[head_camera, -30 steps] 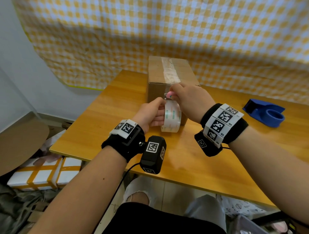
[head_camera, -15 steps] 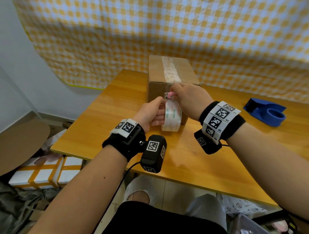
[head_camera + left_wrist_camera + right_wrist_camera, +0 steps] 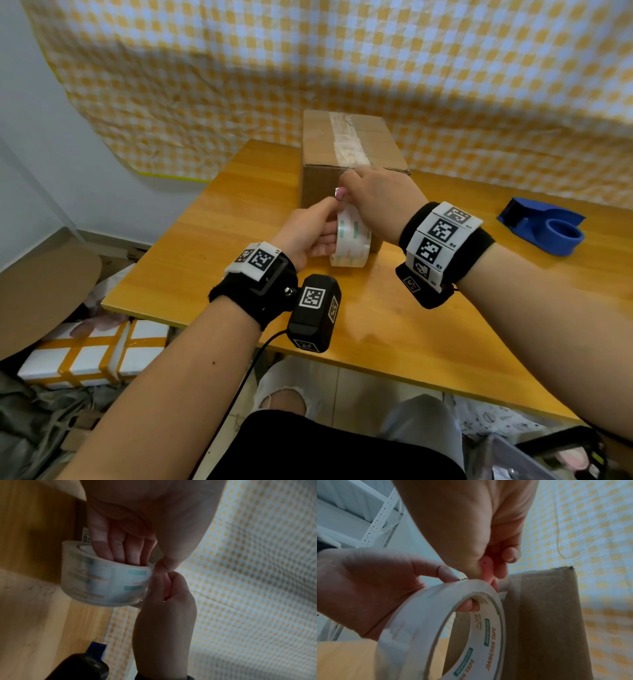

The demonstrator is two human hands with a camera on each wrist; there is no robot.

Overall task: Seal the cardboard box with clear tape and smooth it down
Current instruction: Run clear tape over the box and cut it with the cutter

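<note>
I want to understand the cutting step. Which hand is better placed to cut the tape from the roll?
Probably the right hand: it pinches a small pink cutter at the tape roll's top, while the left hand grips the roll.

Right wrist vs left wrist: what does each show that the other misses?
Right wrist only: print inside the roll's core, the cardboard box front with a tape strip running down it, white shelving.

Left wrist only: the blue tape dispenser.

Both: left hand gripping the tape roll with fingers through its core, right hand pinching a small pink object at the roll's edge.

Taped cardboard box (image 3: pixel 346 147) upright on table; clear tape roll (image 3: pixel 352 241) against its front.
</note>
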